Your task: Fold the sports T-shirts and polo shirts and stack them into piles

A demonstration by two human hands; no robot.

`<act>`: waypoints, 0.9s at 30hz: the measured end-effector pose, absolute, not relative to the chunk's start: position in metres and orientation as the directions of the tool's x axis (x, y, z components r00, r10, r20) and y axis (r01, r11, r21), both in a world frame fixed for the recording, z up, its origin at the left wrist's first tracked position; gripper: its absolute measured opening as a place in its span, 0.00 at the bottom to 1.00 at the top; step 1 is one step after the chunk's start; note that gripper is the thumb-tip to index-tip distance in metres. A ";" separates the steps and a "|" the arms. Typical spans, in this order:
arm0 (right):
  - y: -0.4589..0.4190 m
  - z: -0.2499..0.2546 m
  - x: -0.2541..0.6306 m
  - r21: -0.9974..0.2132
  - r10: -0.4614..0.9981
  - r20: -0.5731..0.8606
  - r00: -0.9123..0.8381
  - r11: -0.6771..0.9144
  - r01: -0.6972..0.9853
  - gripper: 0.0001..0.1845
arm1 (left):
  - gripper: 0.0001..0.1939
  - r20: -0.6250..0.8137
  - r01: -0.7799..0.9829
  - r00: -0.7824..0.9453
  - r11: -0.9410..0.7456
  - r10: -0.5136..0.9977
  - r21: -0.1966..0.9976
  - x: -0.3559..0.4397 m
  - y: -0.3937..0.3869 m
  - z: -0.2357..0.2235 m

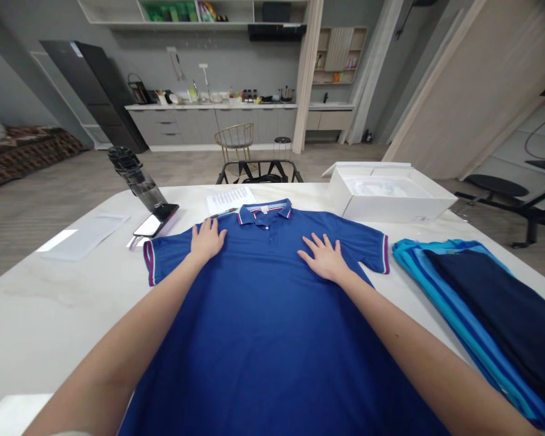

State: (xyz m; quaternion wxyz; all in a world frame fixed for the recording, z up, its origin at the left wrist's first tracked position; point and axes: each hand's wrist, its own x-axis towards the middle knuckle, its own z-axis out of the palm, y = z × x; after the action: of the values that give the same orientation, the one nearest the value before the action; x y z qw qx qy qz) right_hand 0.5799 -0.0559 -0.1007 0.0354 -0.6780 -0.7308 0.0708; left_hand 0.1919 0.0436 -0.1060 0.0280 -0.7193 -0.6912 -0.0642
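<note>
- Left hand (208, 240) down on the shirt's shoulder — flat, fingers spread, gripping nothing!
- Right hand (324, 258) mirrors it on the other side, open wide, palm pressed to the cloth.
- Blue polo shirt (263, 315) lies flat on the white table (40, 321), collar pointing away, sleeves out.
- Open white box (390, 197) sits past the right shoulder, holding a pale filling (387, 186) — too blurred to tell what.
- Folded striped cloth (476, 303) lies on the right, beside the shirt.
</note>
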 end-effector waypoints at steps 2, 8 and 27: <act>-0.033 -0.093 0.568 -0.180 0.990 -0.054 -0.130 0.119 0.976 0.39 | 0.31 0.188 0.979 0.193 -0.202 0.963 0.031 0.221 0.047 -0.105; 0.032 -0.093 0.524 -0.247 0.961 -0.100 -0.257 0.226 0.942 0.35 | 0.35 -0.034 0.975 0.137 -0.128 0.990 0.180 0.276 0.074 -0.116; 0.001 -0.073 0.654 0.018 0.973 0.148 0.174 -0.179 0.984 0.22 | 0.20 0.369 0.919 0.254 -0.342 0.894 0.195 0.381 0.073 -0.065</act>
State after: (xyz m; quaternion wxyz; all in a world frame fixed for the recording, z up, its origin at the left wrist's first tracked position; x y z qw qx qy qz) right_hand 0.6542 0.0013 -0.0732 0.0407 -0.7652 -0.6394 -0.0626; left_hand 0.3805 0.0727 -0.0654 0.0298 -0.7913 -0.5729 -0.2117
